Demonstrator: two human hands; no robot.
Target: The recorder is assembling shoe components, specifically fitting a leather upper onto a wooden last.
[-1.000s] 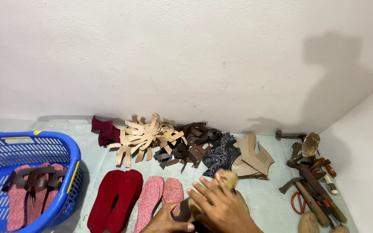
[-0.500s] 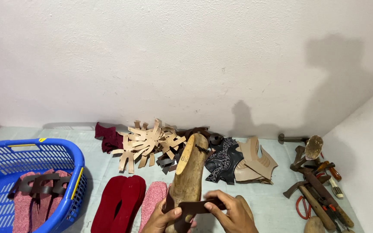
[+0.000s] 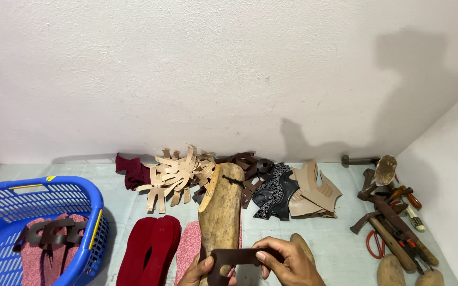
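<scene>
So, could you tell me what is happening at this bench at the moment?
A person is holding a wooden shoe last upright at the near edge of the table. Both hands press a dark brown cut strap piece across its lower part. Dark red insoles and a pink one lie beside it, with piles of tan cut pieces and black ones behind. A blue basket holding more soles stands to the left, and hammers and other hand tools lie to the right.

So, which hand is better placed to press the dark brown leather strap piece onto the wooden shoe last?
Right. The right hand already pinches the dark brown leather strap piece against the wooden shoe last; the left hand grips the last from below.
</scene>
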